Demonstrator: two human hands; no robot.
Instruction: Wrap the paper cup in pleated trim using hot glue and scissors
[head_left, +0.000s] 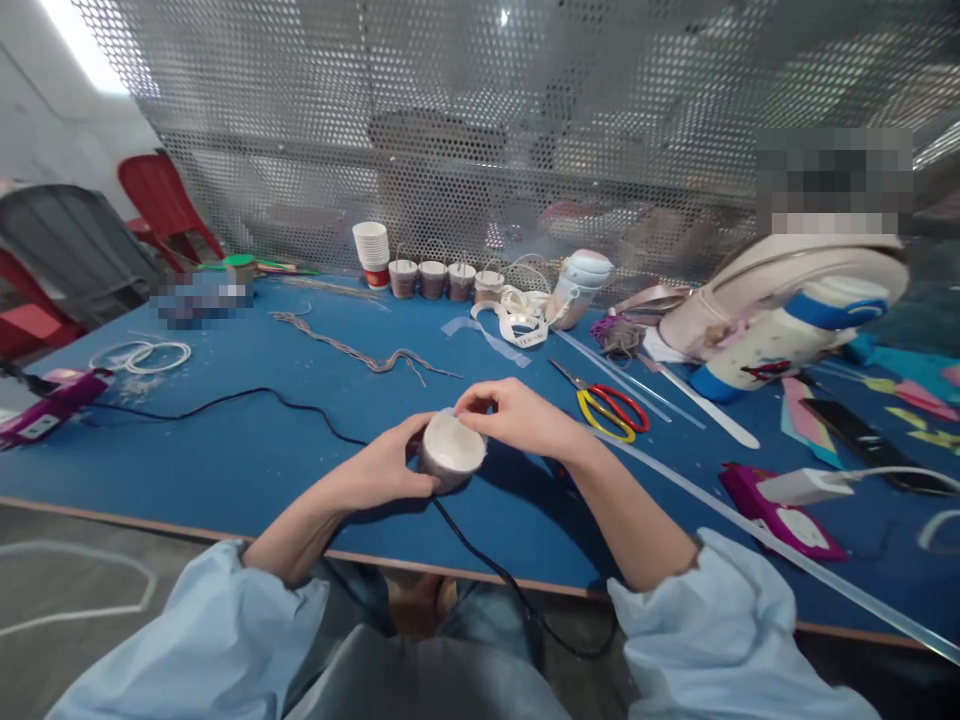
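Nearest the worker, a black cord (480, 555) runs from beside the cup over the near edge of the worktop (255, 460); whether it also passes beneath the cup cannot be told. The white cup (454, 447) is between the hands, mouth up and tilted toward the worker, apparently to expose its inside. The left hand (386, 465) is curved around the cup's left wall, presumably as the steadying grip. The right hand (510, 412) is narrowed to a pinch on the far rim (pale material shows there, its nature unclear). Scissors (594, 391) lie beyond the cup to its right, handles nearer the worker, likely for easy pickup. Twine strands (358, 352) lie beyond it to the left. Farthest, past the cup, four filled cups (431, 282) stand in a row, probably lined up clear of the working area.
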